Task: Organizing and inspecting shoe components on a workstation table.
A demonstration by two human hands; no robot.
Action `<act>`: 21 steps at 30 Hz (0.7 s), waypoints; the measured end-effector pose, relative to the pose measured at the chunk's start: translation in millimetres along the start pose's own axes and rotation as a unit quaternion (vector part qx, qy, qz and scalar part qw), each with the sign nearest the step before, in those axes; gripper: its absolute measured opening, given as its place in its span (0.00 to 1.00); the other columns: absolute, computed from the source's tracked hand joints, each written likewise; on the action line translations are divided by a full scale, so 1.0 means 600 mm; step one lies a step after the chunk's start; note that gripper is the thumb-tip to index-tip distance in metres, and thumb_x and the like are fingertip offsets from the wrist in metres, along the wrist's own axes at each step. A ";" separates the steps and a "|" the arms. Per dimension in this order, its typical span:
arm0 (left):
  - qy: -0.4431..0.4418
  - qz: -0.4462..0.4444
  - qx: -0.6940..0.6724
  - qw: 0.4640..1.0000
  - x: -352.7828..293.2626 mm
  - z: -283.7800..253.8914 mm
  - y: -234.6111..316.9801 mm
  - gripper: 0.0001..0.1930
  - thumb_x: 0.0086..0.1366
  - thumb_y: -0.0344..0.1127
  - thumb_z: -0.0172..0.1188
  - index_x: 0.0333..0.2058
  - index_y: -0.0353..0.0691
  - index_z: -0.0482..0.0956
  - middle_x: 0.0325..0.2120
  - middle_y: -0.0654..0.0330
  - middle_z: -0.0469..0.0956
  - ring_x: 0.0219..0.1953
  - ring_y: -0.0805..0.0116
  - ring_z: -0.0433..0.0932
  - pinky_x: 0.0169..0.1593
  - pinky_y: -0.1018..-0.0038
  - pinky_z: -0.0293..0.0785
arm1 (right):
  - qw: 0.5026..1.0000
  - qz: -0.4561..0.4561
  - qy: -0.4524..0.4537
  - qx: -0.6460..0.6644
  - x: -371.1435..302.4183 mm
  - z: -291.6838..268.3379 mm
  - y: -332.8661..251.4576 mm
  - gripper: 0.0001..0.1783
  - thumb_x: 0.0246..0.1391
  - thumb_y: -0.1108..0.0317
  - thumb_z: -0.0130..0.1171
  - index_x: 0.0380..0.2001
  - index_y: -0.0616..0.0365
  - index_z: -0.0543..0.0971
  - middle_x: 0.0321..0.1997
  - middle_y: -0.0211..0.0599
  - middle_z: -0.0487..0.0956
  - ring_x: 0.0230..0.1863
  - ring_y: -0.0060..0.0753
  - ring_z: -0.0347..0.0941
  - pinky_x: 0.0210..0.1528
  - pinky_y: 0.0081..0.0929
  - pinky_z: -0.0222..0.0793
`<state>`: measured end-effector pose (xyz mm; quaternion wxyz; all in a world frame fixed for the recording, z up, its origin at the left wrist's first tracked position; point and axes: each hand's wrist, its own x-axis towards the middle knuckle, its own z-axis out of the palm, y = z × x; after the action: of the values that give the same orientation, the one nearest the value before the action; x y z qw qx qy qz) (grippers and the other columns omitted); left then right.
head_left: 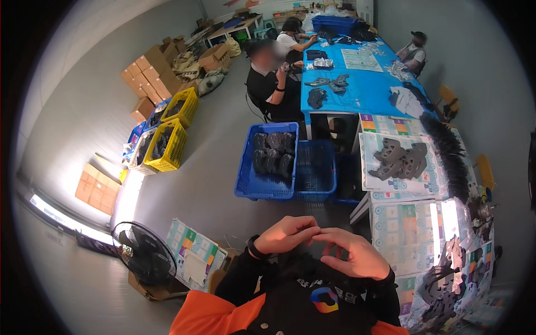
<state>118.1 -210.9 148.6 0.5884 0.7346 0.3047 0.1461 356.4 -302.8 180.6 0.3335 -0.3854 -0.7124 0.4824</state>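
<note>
My left hand [287, 234], with a dark band at its wrist, is raised in front of my chest. Its fingers reach loosely toward my right hand [357, 254], and the fingertips of the two hands meet. On the right hand the thumb stands apart from the bent, loose fingers. I see nothing held in either hand. Beyond my hands, a blue crate [241, 177] contains several dark, moulded parts [273, 151]. To my right, dark grey, hole-pierced parts [399, 159] lie on a table covered with printed sheets [402, 223].
A second blue crate [316, 190] adjoins the first. Two people [268, 84] sit left of the blue-covered table [357, 95], another person [412, 53] at its right. A black fan [144, 254] stands at left. Yellow crates [177, 146] and cartons [148, 72] line the left wall.
</note>
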 end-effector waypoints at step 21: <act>-0.134 0.210 -0.157 0.956 -0.054 0.010 0.052 0.35 0.72 0.57 0.59 0.64 0.31 0.71 0.50 0.49 0.83 0.53 0.57 0.83 0.57 0.66 0.75 | 0.838 -0.251 0.071 0.478 0.045 -0.013 -0.060 0.70 0.56 0.22 0.53 0.78 0.61 0.32 0.83 0.54 0.25 0.83 0.53 0.17 0.78 0.69 0.30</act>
<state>105.5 -239.4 181.5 0.6878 0.6932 0.0357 0.2124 341.9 -284.3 220.1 0.6355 -0.0187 -0.4397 0.6343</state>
